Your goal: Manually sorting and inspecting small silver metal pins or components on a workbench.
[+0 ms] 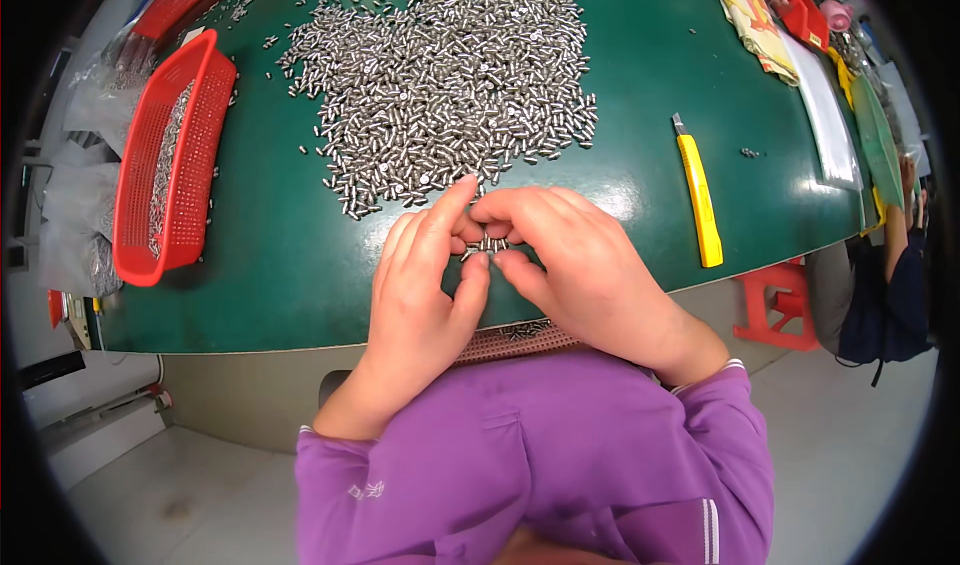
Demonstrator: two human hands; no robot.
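Observation:
A wide heap of small, silvery, bullet-shaped metal pins (455,85) is spread over the green table (290,255). At the heap's near edge both hands meet around a short row of several such pins (487,246). My left hand (412,270) has its thumb at the row's near side and its bent fingers at the far side. My right hand (590,265) curls in from the other side, thumb and fingers closed about the row's right end. Part of the row is hidden by the fingers.
A red perforated basket (125,215) with more pins stands at left, beside clear plastic bags (80,190). A yellow utility knife (700,200) lies at right, its blade showing. A pinkish basket (480,346) sits under the table's front edge. Another person (890,305) is at far right, near a red stool (775,305).

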